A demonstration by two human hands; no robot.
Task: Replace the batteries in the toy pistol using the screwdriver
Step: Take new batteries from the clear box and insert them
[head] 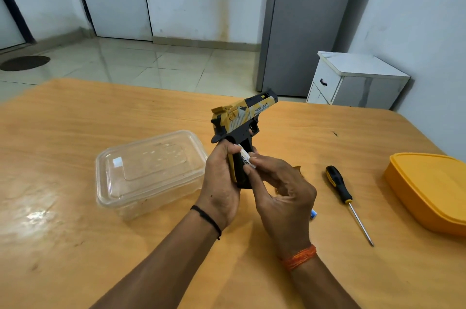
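Note:
A yellow, white and black toy pistol (242,119) is held above the wooden table (75,132), barrel pointing up and to the right. My left hand (219,182) grips its black handle from the left. My right hand (277,190) pinches a white battery (245,158) against the open side of the handle. A black and yellow screwdriver (343,194) lies on the table to the right, tip toward me. A second small battery (313,214) peeks out from behind my right hand. An orange piece beside my right hand is mostly hidden.
A clear plastic container (148,170) sits upside down left of my hands. An orange lid (433,190) lies at the table's right edge. A white cabinet (353,79) stands on the floor beyond the table.

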